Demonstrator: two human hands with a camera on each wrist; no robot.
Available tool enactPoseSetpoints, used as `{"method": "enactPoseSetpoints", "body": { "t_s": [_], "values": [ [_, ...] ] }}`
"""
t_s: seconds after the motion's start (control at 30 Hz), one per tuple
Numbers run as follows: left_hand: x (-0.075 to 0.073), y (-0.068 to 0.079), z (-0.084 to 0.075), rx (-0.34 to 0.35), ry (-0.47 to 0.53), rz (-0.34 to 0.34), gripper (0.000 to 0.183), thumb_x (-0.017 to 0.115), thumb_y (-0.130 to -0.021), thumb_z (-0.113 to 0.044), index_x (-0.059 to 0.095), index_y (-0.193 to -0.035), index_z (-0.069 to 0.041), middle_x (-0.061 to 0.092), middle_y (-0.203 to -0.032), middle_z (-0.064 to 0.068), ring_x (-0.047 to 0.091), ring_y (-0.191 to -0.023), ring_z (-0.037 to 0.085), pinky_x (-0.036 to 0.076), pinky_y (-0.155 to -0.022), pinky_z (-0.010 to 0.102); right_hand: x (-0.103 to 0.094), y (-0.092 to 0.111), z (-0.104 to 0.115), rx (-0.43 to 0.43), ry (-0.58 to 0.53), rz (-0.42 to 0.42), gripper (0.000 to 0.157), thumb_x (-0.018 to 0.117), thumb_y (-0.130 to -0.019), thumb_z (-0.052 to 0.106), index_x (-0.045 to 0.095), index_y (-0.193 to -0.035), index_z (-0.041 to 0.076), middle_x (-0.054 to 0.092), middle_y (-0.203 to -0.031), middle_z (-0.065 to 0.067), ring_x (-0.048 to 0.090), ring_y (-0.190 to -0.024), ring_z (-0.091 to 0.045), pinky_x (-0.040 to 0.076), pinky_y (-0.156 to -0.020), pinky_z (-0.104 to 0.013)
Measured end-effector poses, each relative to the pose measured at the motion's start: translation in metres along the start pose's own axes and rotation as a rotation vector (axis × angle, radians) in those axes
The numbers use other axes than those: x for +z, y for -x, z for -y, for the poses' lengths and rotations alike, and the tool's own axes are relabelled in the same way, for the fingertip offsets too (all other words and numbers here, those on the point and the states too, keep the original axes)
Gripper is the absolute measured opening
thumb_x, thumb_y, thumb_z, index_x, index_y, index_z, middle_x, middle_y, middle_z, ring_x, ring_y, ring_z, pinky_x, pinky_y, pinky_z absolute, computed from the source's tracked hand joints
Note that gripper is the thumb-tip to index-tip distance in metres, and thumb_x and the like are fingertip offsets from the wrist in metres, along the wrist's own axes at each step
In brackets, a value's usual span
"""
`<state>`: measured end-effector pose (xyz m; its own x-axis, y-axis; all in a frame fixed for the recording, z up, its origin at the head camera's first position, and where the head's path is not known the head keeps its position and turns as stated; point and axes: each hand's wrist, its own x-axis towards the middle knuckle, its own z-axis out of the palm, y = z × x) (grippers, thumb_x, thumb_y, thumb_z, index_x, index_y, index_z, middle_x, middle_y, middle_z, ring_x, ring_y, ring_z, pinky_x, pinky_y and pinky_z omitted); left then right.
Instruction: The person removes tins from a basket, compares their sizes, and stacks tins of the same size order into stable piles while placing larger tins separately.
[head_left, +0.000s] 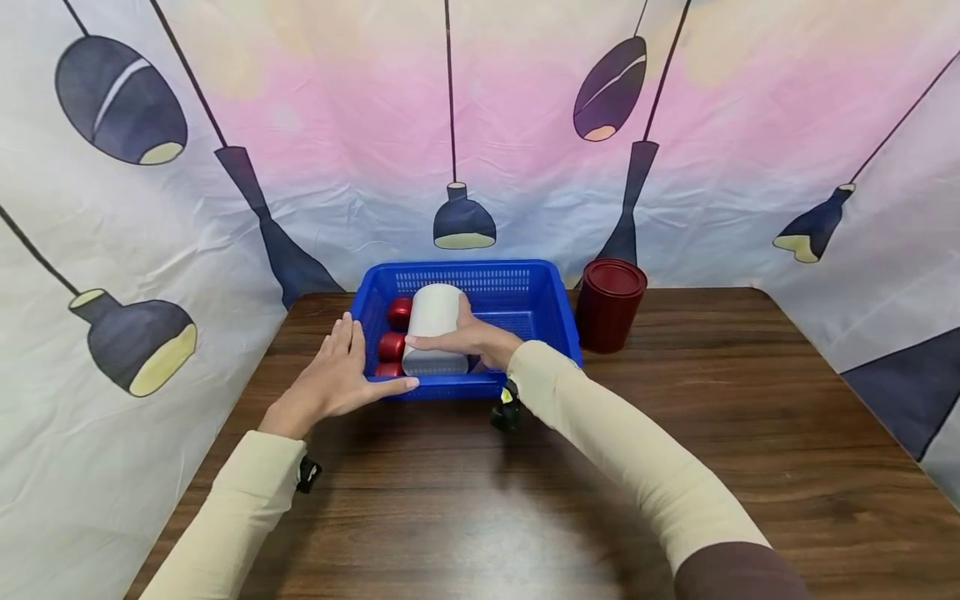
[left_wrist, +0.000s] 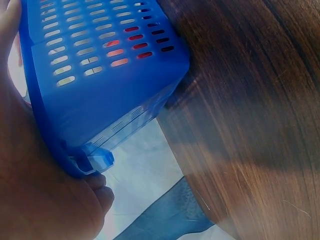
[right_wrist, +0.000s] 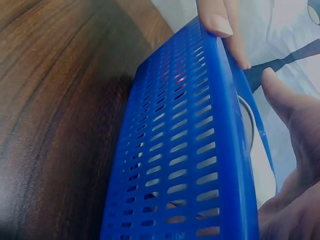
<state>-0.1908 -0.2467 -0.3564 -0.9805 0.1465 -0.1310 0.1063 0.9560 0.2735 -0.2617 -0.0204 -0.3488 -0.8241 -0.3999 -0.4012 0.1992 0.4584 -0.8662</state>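
Fingers on the left hand (head_left: 326, 379) lie straight and fairly close together along the left rim of one blue rectangular basket of slotted plastic (head_left: 536, 382), and I see the thumb stretched apart along its near rim. On the right hand (head_left: 480, 340) I see thumb and fingers holding one white cylindrical container (head_left: 433, 329), the thumb across its upper side and the index finger down its right side; the other fingertips are hidden from me. I make out the container inside the basket, apparently on its side, one end facing the near wall. Between it and the left wall I count three shiny red round objects (head_left: 392, 346) in a row, the nearest partly hidden by the near rim.

I have the basket by the far edge of the brown wood-grain table (head_left: 570, 500), nearer the far left corner than the far right one. One dark red cylindrical can with a lid (head_left: 611, 306) stands upright just beside the basket's right wall, also by the far edge. Behind, I see one pale cloth backdrop with pictured hanging lamps (head_left: 375, 108).
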Motion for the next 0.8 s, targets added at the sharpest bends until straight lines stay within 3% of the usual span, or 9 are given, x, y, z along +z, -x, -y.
{"method": "enactPoseSetpoints", "body": {
  "t_s": [0.27,0.6,0.8],
  "values": [
    [-0.001,0.001,0.000,0.000,0.004,-0.002,0.139,0.049,-0.076,-0.091,-0.001,-0.157,0.011,-0.014,-0.164,0.028,-0.007,-0.150,0.051,0.009,-0.115,0.069,0.005,-0.009,-0.001,0.026,-0.017,0.006,0.135,0.082,-0.080,0.053,-0.027,-0.157,0.030,0.010,-0.164,-0.015,0.036,-0.139,-0.042,0.038,-0.105,-0.069],
    [-0.001,0.000,-0.001,0.001,0.001,-0.006,0.139,0.050,-0.077,-0.090,-0.001,-0.156,0.012,-0.013,-0.164,0.030,-0.008,-0.150,0.050,0.007,-0.117,0.066,0.008,-0.022,-0.003,0.036,-0.019,-0.017,0.138,0.085,-0.077,0.052,-0.026,-0.158,0.031,0.007,-0.165,-0.013,0.034,-0.140,-0.042,0.035,-0.107,-0.070],
    [-0.001,0.001,0.001,0.003,-0.002,-0.010,0.139,0.049,-0.077,-0.091,-0.001,-0.156,0.011,-0.013,-0.164,0.029,-0.007,-0.150,0.050,0.008,-0.117,0.067,0.005,-0.026,-0.003,0.036,-0.037,-0.044,0.138,0.087,-0.076,0.049,-0.022,-0.159,0.032,0.014,-0.161,-0.016,0.043,-0.131,-0.044,0.046,-0.097,-0.069]
  ]
}}
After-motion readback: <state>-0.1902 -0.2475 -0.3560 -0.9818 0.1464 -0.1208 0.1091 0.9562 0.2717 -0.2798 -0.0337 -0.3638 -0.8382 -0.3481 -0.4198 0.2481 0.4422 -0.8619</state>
